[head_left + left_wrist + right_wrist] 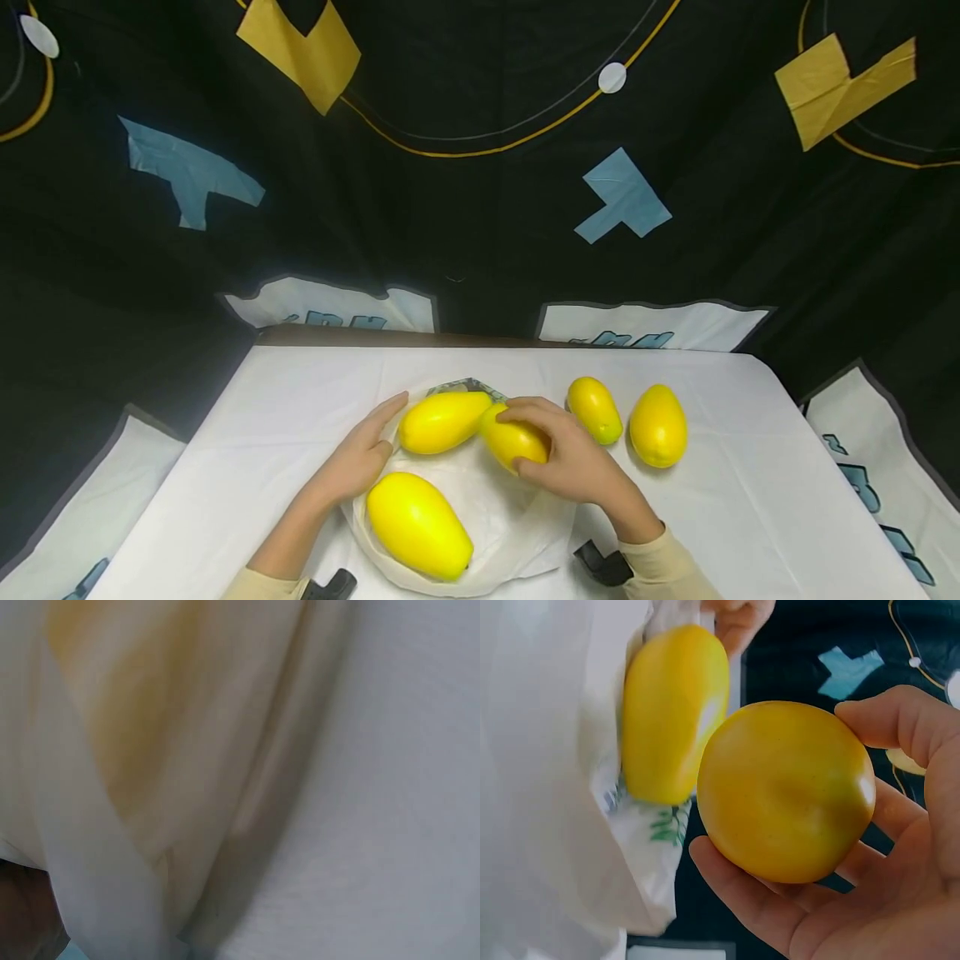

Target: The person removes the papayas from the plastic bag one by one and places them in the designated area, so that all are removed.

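A white cloth bag (495,500) with a green leaf print lies with its mouth spread wide on the table. My right hand (566,454) grips a yellow papaya (510,437) over the bag's right part, thumb on one side and fingers round the other. The papaya's round end (787,791) faces the right wrist camera. At the bag's upper left edge, my left hand (363,454) holds the rim. Inside the mouth lie a second papaya (442,422) and a larger one (418,525) nearer me. The left wrist view shows the bag's side (217,750), yellow showing through.
Two more papayas, one with a greenish tip (594,410) and one plain yellow (658,425), lie on the white tabletop (750,500) right of the bag. A black printed cloth (465,225) hangs behind the table's far edge.
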Tool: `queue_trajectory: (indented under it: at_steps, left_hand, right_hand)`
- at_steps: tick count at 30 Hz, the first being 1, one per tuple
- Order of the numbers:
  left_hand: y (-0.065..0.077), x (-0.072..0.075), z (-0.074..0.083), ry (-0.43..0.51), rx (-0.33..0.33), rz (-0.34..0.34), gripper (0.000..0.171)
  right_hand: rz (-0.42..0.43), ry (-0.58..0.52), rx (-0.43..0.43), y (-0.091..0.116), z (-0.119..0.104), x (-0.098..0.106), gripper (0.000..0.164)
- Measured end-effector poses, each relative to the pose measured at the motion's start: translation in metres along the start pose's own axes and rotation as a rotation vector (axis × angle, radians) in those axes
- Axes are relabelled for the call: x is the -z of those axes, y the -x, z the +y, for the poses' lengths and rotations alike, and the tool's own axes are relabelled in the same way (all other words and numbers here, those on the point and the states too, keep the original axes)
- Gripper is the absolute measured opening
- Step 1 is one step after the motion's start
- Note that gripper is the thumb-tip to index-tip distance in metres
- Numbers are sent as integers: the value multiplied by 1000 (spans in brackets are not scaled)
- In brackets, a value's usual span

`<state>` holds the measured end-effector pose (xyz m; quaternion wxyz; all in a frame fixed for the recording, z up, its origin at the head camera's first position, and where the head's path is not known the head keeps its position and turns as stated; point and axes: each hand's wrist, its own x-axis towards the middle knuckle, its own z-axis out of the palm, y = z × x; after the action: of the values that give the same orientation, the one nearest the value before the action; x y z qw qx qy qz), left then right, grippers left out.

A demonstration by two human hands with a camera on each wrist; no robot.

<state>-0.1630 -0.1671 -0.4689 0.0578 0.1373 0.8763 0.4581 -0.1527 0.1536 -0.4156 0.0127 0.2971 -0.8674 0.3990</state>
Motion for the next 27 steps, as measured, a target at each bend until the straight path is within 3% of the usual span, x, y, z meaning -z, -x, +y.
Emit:
queue_trajectory:
  at_steps: [11, 21, 27]
  left_hand:
    - [0, 0, 0, -4, 17, -7, 66]
    - [0, -1, -1, 5, 18, -6, 67]
    - [-1, 0, 0, 14, 32, -8, 66]
  right_hand:
    - [167, 23, -100, 8, 12, 26, 52]
    - [276, -1, -202, 15, 24, 52, 52]
    - [335, 44, -254, 22, 33, 68, 50]
